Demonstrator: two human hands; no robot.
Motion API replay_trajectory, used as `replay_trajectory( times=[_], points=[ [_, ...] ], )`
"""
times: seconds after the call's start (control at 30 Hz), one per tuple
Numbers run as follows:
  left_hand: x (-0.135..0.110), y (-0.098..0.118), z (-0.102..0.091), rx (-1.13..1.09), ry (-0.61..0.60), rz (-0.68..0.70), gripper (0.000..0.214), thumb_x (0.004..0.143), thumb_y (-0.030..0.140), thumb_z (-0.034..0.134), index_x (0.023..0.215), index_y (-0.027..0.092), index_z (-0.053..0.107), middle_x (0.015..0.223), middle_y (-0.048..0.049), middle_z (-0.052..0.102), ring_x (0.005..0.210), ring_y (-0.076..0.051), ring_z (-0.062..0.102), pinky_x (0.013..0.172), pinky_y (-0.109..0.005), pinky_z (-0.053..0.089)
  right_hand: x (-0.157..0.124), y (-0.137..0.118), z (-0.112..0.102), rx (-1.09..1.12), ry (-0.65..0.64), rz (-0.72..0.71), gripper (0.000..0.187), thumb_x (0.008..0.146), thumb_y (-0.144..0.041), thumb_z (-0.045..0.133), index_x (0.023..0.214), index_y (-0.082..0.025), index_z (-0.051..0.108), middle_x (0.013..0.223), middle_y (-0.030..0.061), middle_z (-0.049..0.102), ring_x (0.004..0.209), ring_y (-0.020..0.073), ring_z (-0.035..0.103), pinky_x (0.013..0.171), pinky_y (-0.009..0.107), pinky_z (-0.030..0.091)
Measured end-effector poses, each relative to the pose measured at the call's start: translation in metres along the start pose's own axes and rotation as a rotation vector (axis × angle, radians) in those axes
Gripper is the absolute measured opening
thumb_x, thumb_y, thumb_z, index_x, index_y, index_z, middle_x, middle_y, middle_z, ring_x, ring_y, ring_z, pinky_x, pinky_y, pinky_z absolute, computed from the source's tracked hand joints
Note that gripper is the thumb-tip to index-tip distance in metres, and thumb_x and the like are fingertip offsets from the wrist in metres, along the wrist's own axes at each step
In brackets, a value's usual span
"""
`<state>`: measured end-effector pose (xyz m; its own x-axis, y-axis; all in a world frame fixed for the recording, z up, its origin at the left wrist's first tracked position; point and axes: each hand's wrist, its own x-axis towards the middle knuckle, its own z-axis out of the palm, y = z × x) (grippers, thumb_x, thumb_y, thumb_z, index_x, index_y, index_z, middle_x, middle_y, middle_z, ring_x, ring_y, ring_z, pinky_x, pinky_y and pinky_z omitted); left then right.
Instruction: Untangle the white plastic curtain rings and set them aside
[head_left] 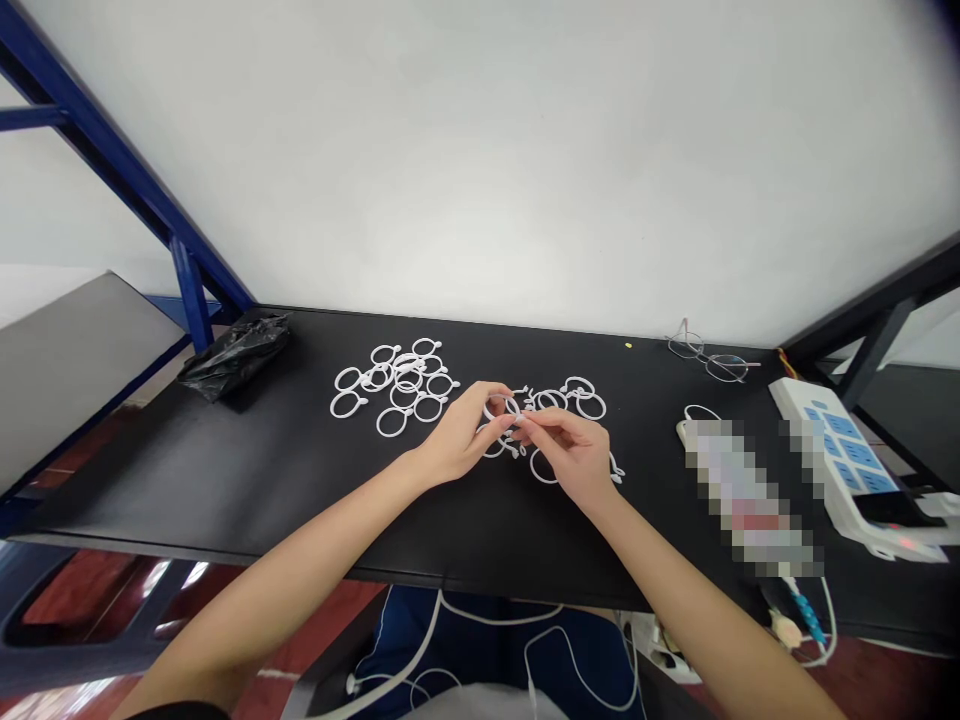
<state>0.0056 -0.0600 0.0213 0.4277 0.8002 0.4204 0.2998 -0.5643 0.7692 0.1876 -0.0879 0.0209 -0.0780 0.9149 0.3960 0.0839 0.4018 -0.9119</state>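
Between my two hands, above the table, is a white curtain ring [513, 406]. My left hand [461, 432] is closed on its round part, thumb in front and fingers behind. At the ring's small end the fingertips of my right hand [576, 452] pinch together; the tiny part between them is hidden. Several more white rings [590, 417] lie loosely under and behind my hands, some with small eyelets showing. To the left of my left hand sits a separate heap of similar white rings [407, 381], overlapping one another.
On the black table [247, 455] a crumpled black plastic bag [238, 357] lies at the far left. Toward the right are eyeglasses [703, 355], a blurred-out phone [750, 495] with a cable, and a white power strip [840, 450]. A white wall stands behind.
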Motion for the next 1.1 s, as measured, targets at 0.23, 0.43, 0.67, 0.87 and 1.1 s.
replay_trajectory(
  times=[0.23, 0.43, 0.67, 0.87, 1.1],
  points=[
    [0.0003, -0.0001, -0.0009, 0.009, -0.007, -0.007, 0.026, 0.097, 0.036, 0.045, 0.114, 0.017, 0.049, 0.091, -0.0053, 0.059, 0.084, -0.017, 0.057, 0.075, -0.031, 0.046, 0.0014, -0.0037, 0.0003, 0.018, -0.003, 0.035, 0.012, 0.084, -0.031, 0.069, 0.084, -0.021, 0.075, 0.073, 0.0026, 0.072, 0.063, 0.0172, 0.072, 0.063, 0.031, 0.064],
    [0.0011, -0.0017, -0.0001, 0.016, -0.005, -0.010, 0.028, 0.097, 0.038, 0.046, 0.114, 0.016, 0.049, 0.092, -0.0056, 0.059, 0.085, -0.018, 0.058, 0.076, -0.031, 0.047, 0.0018, -0.0048, 0.0007, 0.030, 0.001, 0.047, 0.012, 0.083, -0.031, 0.070, 0.084, -0.020, 0.075, 0.072, 0.0026, 0.072, 0.062, 0.0177, 0.072, 0.062, 0.032, 0.063],
    [0.0004, -0.0024, -0.0010, 0.025, -0.011, 0.006, 0.028, 0.098, 0.037, 0.044, 0.116, 0.017, 0.049, 0.099, -0.0069, 0.061, 0.092, -0.018, 0.059, 0.084, -0.033, 0.047, 0.0019, -0.0002, 0.0023, 0.058, 0.024, 0.050, 0.010, 0.083, -0.029, 0.071, 0.085, -0.020, 0.075, 0.076, 0.0029, 0.073, 0.063, 0.0168, 0.072, 0.062, 0.030, 0.063],
    [0.0005, -0.0018, -0.0014, 0.073, -0.046, 0.043, 0.032, 0.098, 0.039, 0.044, 0.121, 0.017, 0.048, 0.105, -0.0094, 0.060, 0.099, -0.021, 0.058, 0.088, -0.036, 0.046, 0.0035, -0.0002, 0.0029, 0.052, 0.080, 0.044, 0.011, 0.081, -0.030, 0.072, 0.084, -0.020, 0.073, 0.073, 0.0021, 0.072, 0.060, 0.0157, 0.070, 0.058, 0.028, 0.062],
    [0.0007, 0.0013, -0.0027, 0.104, -0.105, 0.051, 0.035, 0.099, 0.036, 0.042, 0.128, 0.018, 0.049, 0.107, -0.0103, 0.062, 0.101, -0.023, 0.056, 0.091, -0.038, 0.044, 0.0072, -0.0025, 0.0011, 0.030, 0.154, 0.052, 0.013, 0.082, -0.033, 0.071, 0.085, -0.020, 0.072, 0.070, 0.0018, 0.071, 0.058, 0.0151, 0.068, 0.056, 0.028, 0.060]
  ],
)
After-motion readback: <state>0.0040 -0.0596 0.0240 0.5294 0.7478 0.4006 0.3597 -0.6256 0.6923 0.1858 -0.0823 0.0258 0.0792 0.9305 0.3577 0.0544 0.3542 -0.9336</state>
